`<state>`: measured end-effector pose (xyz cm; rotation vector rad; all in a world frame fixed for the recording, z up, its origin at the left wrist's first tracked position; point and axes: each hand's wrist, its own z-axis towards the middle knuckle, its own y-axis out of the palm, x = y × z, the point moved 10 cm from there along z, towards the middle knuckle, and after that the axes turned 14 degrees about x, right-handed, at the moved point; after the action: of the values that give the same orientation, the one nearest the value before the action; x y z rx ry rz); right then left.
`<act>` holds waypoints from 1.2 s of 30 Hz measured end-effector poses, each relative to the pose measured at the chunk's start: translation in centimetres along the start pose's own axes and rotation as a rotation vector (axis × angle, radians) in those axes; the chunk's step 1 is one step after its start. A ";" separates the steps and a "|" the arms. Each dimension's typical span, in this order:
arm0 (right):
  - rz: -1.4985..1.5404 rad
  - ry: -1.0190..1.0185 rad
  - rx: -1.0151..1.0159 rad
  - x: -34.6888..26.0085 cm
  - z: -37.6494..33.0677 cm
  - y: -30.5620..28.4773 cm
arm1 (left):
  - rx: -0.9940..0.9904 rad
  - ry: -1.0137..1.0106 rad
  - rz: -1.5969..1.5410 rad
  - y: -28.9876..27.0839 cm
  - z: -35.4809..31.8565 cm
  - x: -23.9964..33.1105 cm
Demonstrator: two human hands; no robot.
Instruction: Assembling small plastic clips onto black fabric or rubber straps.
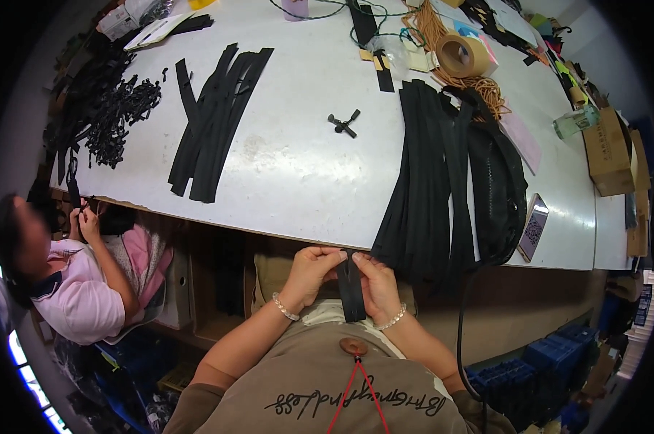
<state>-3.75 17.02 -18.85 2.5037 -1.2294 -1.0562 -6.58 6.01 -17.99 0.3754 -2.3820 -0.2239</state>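
Observation:
At the table's front edge I hold a black zipper [351, 298] by its upper end, and its lower part hangs down in front of my shirt. My left hand [314, 275] pinches one side of that end, and my right hand [378, 283] pinches the other. Between my fingertips the two tapes look slightly parted; the fine detail there is too small to tell. Just right of my right hand, a thick bundle of long black zippers [424, 173] lies over the table edge.
On the white table [290, 166] lie more black zippers [222, 123], small black pulls [343, 123], a heap of black pulls [120, 116], a black bag [497, 192], a phone [533, 228] and a tape roll [462, 56]. A co-worker [81, 282] sits at the left, holding something black.

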 end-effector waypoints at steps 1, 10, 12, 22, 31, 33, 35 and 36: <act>0.008 0.017 0.020 0.1 0.0 0.0 | -0.003 -0.007 -0.014 0.1 0.0 0.0; 0.049 0.051 0.090 0.7 -0.1 -0.5 | -0.035 -0.075 -0.090 0.4 0.3 -0.5; 0.036 0.081 0.102 0.5 0.0 -0.6 | -0.050 -0.093 -0.121 0.7 0.2 -0.3; -0.083 0.358 -0.125 2.3 0.6 0.2 | -0.069 -0.092 -0.100 0.4 -0.2 0.2; 0.052 0.302 -0.004 1.6 -0.8 1.4 | -0.135 -0.105 -0.152 1.1 -0.5 0.5; 0.073 0.259 0.032 1.3 -0.8 1.2 | -0.134 -0.102 -0.164 1.1 -0.5 0.4; 0.098 0.235 -0.041 1.0 -0.9 1.8 | -0.124 -0.104 -0.180 0.9 -0.4 0.3; 0.097 0.237 -0.040 0.9 -1.0 2.1 | -0.122 -0.105 -0.181 0.9 -0.3 0.2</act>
<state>-4.03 14.79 -17.67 2.4269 -1.2326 -0.7297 -6.70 6.72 -17.38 0.5331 -2.4233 -0.4811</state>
